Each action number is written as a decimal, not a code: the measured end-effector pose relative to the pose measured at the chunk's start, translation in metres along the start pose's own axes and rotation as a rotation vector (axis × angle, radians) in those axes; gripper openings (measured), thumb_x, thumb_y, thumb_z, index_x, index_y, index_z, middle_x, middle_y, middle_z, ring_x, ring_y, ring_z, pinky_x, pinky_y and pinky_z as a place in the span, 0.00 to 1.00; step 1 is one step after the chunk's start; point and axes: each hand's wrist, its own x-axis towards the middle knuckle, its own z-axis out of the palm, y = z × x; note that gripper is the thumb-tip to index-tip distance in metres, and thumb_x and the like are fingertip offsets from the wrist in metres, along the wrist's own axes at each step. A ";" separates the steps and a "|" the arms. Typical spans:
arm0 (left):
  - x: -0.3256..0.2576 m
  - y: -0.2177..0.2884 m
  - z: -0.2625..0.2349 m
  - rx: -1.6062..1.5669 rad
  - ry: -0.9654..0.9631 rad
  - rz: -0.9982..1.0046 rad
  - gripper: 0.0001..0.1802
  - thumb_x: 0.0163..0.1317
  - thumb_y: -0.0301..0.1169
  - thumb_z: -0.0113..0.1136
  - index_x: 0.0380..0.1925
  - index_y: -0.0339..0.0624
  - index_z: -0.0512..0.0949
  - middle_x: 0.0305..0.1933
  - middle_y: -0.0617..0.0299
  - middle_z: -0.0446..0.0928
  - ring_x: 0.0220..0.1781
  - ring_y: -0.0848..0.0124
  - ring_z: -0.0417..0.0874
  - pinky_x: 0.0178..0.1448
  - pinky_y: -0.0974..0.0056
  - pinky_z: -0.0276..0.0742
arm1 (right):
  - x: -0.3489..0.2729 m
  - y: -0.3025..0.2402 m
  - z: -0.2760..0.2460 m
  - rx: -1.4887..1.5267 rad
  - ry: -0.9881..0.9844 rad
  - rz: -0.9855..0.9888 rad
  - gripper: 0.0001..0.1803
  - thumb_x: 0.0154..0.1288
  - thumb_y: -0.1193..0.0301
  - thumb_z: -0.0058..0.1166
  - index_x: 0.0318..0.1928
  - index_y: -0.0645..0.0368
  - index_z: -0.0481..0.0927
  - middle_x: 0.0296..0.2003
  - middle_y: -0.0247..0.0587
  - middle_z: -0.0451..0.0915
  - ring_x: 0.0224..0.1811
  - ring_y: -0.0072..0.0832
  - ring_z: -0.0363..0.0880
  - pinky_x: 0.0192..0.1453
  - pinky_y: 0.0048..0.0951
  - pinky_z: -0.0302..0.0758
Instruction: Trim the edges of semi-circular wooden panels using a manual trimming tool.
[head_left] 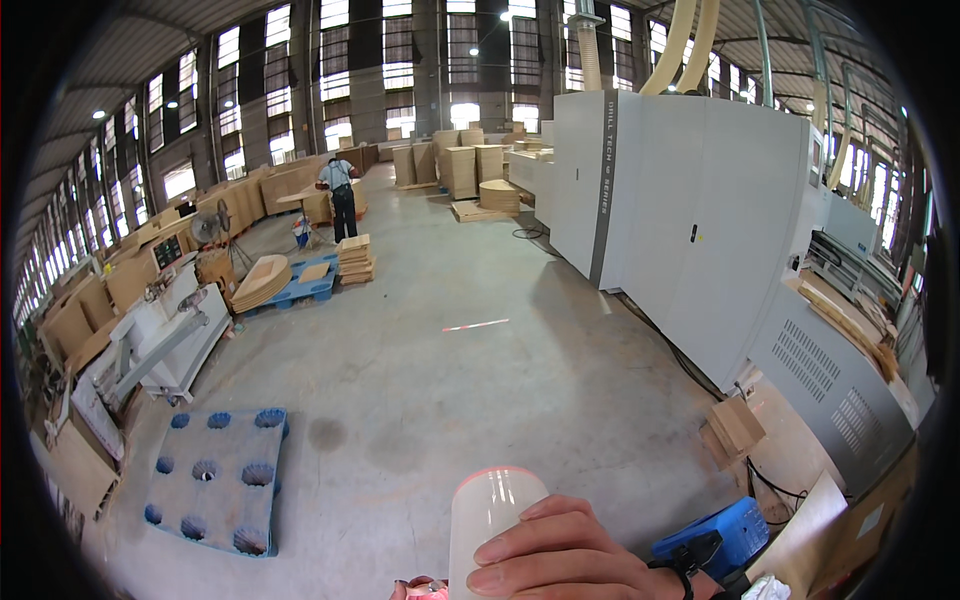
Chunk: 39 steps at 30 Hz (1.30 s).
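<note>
A smooth white cylinder with a thin pinkish-red rim (490, 500) stands out at the bottom middle; whether it is a cup or another container I cannot tell. My right hand (560, 555) is wrapped round it from the right side, fingers lying across its wall. A dark band circles the right wrist. At the lower edge, just left of the cylinder, only the fingertips of my left hand (420, 590) show, curled at something pinkish. Most of that hand and the cylinder's lower part are cut off by the frame.
A blue-edged pallet (215, 480) lies at left, near a white machine (180, 340). Tall grey cabinets (690, 230) line the right, with a cardboard box (735, 428), cables and a blue object (725, 530) below. Farther off, a person (340, 195) stands by stacked boards (355, 260).
</note>
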 end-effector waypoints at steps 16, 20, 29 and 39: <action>0.019 -0.010 -0.023 -0.179 -0.252 0.126 0.32 0.62 0.42 0.60 0.63 0.37 0.67 0.66 0.49 0.69 0.70 0.43 0.67 0.73 0.38 0.61 | 0.004 -0.011 -0.009 -0.049 0.040 -0.027 0.19 0.60 0.69 0.60 0.50 0.62 0.74 0.46 0.54 0.81 0.48 0.46 0.80 0.50 0.47 0.73; 0.028 -0.020 -0.040 -0.257 -0.269 0.097 0.30 0.66 0.45 0.54 0.62 0.37 0.68 0.65 0.48 0.71 0.69 0.42 0.68 0.73 0.37 0.61 | 0.007 -0.019 -0.011 -0.068 0.003 0.062 0.19 0.60 0.69 0.60 0.50 0.62 0.74 0.47 0.54 0.81 0.48 0.46 0.80 0.50 0.47 0.73; 0.029 -0.027 -0.056 -0.196 0.055 -0.012 0.27 0.72 0.48 0.42 0.59 0.38 0.70 0.63 0.48 0.73 0.65 0.42 0.73 0.66 0.39 0.70 | 0.011 -0.021 -0.018 -0.087 -0.034 0.029 0.19 0.61 0.69 0.59 0.51 0.61 0.74 0.47 0.53 0.81 0.48 0.46 0.80 0.51 0.47 0.74; 0.033 -0.030 -0.055 -0.166 -0.014 -0.032 0.26 0.73 0.46 0.38 0.57 0.37 0.71 0.63 0.48 0.73 0.65 0.43 0.73 0.65 0.41 0.71 | 0.018 -0.023 -0.018 -0.137 -0.006 0.053 0.17 0.59 0.69 0.60 0.48 0.60 0.75 0.44 0.51 0.82 0.46 0.44 0.81 0.51 0.46 0.75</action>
